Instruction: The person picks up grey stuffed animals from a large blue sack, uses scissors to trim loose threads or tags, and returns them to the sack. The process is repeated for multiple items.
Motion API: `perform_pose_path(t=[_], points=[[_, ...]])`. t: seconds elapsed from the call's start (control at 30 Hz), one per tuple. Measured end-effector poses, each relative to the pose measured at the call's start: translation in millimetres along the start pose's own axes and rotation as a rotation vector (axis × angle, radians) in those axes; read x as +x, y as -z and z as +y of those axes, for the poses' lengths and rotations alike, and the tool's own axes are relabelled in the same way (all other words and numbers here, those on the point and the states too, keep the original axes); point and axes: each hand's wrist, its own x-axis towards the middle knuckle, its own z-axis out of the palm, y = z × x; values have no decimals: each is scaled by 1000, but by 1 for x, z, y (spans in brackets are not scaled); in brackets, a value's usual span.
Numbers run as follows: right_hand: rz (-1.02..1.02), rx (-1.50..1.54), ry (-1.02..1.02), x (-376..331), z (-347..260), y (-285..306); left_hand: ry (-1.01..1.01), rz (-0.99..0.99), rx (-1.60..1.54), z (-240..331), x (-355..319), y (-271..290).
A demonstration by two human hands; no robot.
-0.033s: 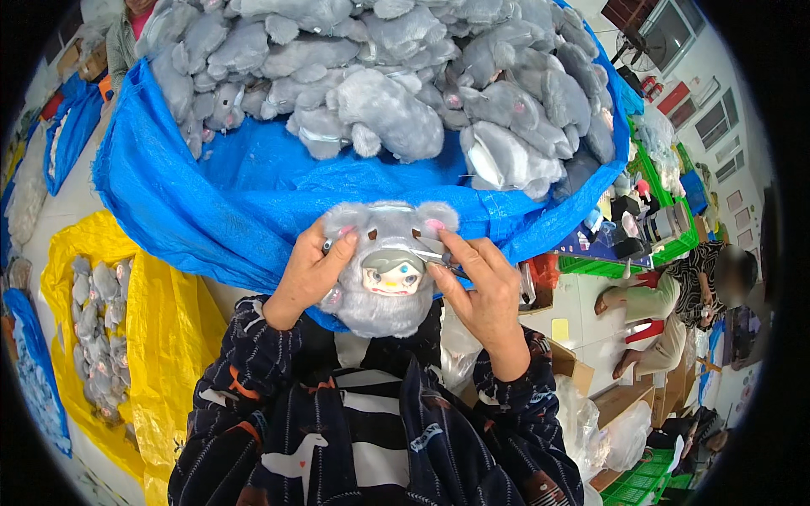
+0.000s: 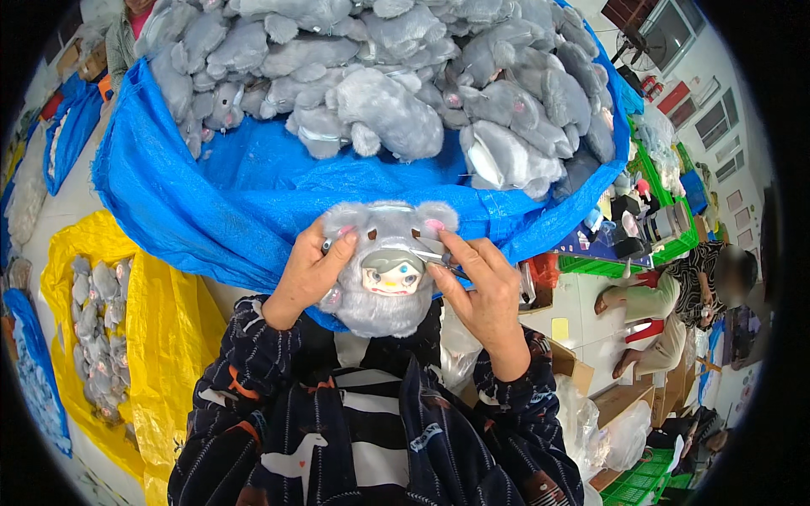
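Note:
A grey plush head (image 2: 392, 232) with round ears, pink inner ears and small brown eyes is held up in front of me. A doll face (image 2: 393, 277) with painted eyes and a grey fringe shows in its front opening. My left hand (image 2: 310, 274) is closed on the plush's left side, thumb on the fur near the ear. A small metal piece pokes out by its fingers. Between the thumb and fingers of my right hand (image 2: 479, 282) is a slim silver metal tool (image 2: 429, 251), lying against the fur beside the right eye. Its exact kind is partly hidden.
A big blue woven sack (image 2: 245, 228) holds a heap of grey plush pieces (image 2: 388, 114) just beyond my hands. At left stands a yellow sack (image 2: 181, 337) with smaller grey pieces (image 2: 101, 337). Green crates (image 2: 658, 244), cardboard boxes (image 2: 620, 405) and a seated person (image 2: 675, 295) are at right.

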Motion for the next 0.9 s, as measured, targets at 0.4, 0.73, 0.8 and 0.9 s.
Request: perform_pose_path(t=[0.4,0.73,0.8,0.9], points=[[-53,-5,-22,-4,4,3,31,-63,-1,-4,0,3],[-104,-24,89,1,10,3,25,-158,65,4,1,0],[-135,-21,89,3,8,8,39,-176,72,6,1,1],[-169,-12,178,7,6,6,55,-210,106,7,3,-1]])
